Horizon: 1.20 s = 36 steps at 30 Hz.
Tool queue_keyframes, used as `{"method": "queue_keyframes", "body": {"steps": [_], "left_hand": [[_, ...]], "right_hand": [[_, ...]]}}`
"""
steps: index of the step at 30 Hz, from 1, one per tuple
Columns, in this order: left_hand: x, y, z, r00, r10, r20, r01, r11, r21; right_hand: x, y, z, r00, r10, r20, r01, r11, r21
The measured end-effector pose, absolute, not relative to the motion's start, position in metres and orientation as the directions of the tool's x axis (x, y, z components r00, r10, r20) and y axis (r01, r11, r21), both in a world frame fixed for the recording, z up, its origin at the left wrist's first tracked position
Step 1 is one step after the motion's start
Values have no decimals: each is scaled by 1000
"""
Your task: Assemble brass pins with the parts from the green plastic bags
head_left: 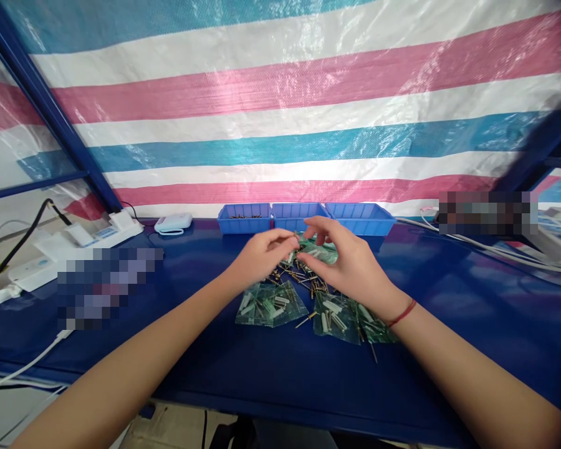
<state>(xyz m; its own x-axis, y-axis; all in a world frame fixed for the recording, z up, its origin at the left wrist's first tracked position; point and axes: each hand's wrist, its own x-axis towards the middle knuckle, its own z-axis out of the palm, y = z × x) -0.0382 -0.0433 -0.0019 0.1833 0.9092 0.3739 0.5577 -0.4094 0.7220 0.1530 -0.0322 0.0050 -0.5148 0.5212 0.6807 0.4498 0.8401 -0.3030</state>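
Note:
My left hand (262, 252) and my right hand (343, 259) meet above a heap of thin brass pins (299, 277) on the blue table (472, 312). Each hand pinches its fingertips together where they meet, around a small pin-like part that is too small to name surely. Below the hands lie clear green-tinted bags (271, 304) holding small white parts, with another bag (339, 318) to the right. A red string (402, 313) circles my right wrist.
Three blue plastic bins (299, 218) stand in a row at the table's back edge, before a striped tarp. White devices (107, 232), a small white box (172, 222) and cables sit at the left. More white cables (486, 246) run along the right.

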Motion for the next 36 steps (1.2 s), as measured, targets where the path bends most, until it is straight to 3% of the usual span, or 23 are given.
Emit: {"method": "queue_keyframes", "body": {"steps": [3,6,12,15,19,23,36], "left_hand": [[-63,-9,9,63,865,498,724,-383,574],[-90,24,16,5,828,560,812,-330,481],[-107,22,1,110,794,599,898,-337,283],[-97,-1,-7,199,788,583,891,-393,226],[-83,-23,-13,280,776,565,865,-459,201],[-74,-34,-17,360,746,561,822,-538,187],[-66,-38,-24,422,749,510,770,-593,234]], "right_hand": [[156,-28,6,-450,552,701,462,816,-346],[156,-25,4,-523,545,655,444,831,-337],[155,-22,2,-796,471,380,399,880,-257],[163,-20,7,-844,500,196,433,849,-304],[174,-19,14,-836,548,4,504,772,-386],[175,-20,16,-846,528,-67,510,768,-388],[171,-22,13,-854,520,5,475,785,-398]]}}
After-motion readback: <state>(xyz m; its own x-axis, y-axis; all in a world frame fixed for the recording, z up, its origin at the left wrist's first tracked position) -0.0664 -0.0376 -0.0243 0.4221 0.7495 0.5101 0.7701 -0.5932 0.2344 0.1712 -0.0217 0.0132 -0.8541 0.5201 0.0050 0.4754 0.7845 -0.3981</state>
